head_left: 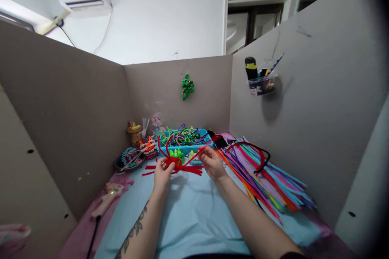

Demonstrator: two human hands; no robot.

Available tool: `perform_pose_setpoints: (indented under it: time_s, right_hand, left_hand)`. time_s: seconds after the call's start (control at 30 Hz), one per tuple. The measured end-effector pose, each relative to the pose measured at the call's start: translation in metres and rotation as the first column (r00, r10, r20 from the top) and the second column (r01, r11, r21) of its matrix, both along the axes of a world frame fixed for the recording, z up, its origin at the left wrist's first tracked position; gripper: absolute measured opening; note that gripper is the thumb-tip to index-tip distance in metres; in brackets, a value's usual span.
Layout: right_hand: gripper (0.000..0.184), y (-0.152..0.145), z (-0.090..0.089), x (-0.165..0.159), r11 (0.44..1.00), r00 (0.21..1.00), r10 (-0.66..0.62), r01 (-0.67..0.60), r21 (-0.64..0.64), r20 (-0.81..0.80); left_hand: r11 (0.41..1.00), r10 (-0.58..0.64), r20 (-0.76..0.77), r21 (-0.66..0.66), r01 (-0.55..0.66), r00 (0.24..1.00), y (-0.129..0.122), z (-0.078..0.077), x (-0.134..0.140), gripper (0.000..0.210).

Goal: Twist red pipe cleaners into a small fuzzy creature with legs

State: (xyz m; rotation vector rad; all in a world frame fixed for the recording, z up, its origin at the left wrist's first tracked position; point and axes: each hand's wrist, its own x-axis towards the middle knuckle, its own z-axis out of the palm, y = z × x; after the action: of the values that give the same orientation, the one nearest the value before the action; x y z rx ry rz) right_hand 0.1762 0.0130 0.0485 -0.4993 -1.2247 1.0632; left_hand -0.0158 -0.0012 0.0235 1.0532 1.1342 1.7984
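My left hand (163, 172) is closed in a pinch on a bundle of red pipe cleaners (191, 168) woven together at the middle, with loose ends sticking out several ways. Two of those ends curve upward above the fingers. Between finger and thumb, my right hand (212, 162) grips one red strand that runs slantwise back to the bundle. Both hands are raised over the light blue cloth (194, 210). Just behind the bundle is a small green figure (176, 154), partly hidden by it.
A blue tray (185, 148) of tangled pipe cleaners stands at the back. Many coloured pipe cleaners (264, 174) lie to the right. On the left are a dark bowl (129, 166) and a pink glue gun (107, 200) with a cable. Grey partitions (179, 109) enclose three sides.
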Motion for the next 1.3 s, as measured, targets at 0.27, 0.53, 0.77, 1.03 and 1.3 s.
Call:
perform_pose_setpoints:
  time_s: [0.27,0.53,0.77,1.03,1.3]
  right_hand:
    - [0.024,-0.016,-0.010,-0.029,0.935,0.823,-0.277,0.112,0.335,0.497]
    - [0.007,-0.022,-0.017,-0.037,0.892,0.787,-0.410,0.239,0.384,0.461]
    - [0.018,-0.010,-0.026,-0.041,0.907,0.811,-0.417,0.341,0.248,0.411]
    - [0.019,0.000,-0.034,-0.041,0.977,0.905,-0.213,0.210,0.048,0.368]
    - [0.019,0.002,-0.038,-0.040,0.969,0.916,-0.246,0.245,0.045,0.316]
  left_hand:
    - [0.981,-0.193,0.141,0.062,0.186,0.971,-0.005,0.001,0.012,0.049]
    - [0.955,-0.289,0.029,0.076,0.286,0.957,-0.014,0.003,0.024,0.041]
    - [0.948,-0.300,0.005,0.111,0.298,0.954,-0.016,0.002,0.027,0.039]
    - [0.917,-0.383,-0.049,0.103,0.386,0.923,-0.017,0.004,0.025,0.042]
    - [0.933,-0.352,-0.039,0.062,0.354,0.935,-0.016,0.004,0.021,0.043]
